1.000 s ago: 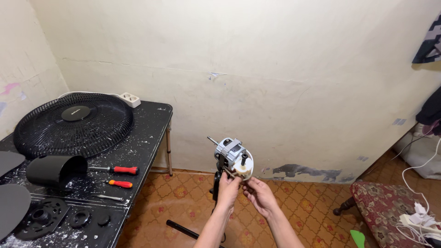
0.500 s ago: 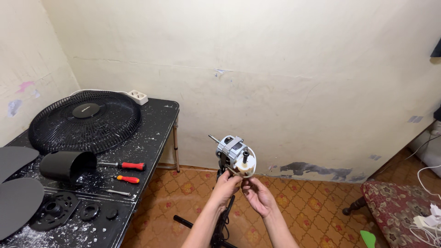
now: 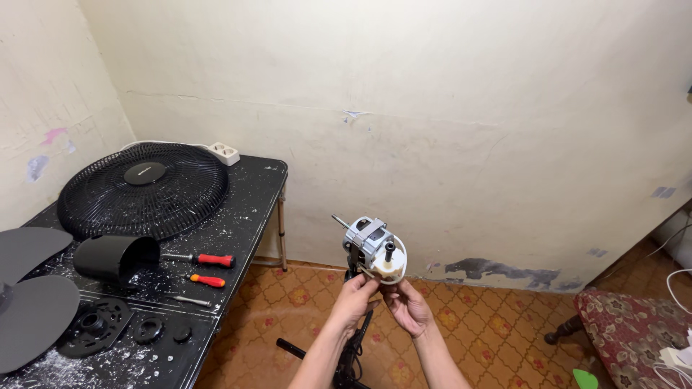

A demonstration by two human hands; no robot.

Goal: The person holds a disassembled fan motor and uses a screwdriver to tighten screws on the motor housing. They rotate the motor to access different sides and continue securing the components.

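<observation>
fan motor: bare metal block with grey housing and a thin steel shaft sticking out toward the upper left; a cream plastic base with a short black knob faces the camera; it is held up in the air over the floor, well to the right of the surface's right edge.
left hand: fingers curled up under the motor, pinching its lower left side.
right hand: palm up, fingers closed on the cream base from below and right; the two hands sit just beside each other.
stand: black pole dropping from the motor between the forearms, with a black leg lying on the floor.
surface: black top, speckled with white flakes and dust.
fan grille: round black wire mesh with a solid centre disc, lying flat near the far edge.
power strip: white, at the far corner against the wall.
motor cover: black plastic cup on its side, in front of the grille.
screwdrivers: two, red handles, near the right edge.
fan blade: dark grey smooth lobes at the left edge.
black rings: round plastic parts near the front edge.
floor: orange patterned tile.
wall: cream, scuffed, paint peeling low down.
cushioned seat: red floral, at lower right.
</observation>
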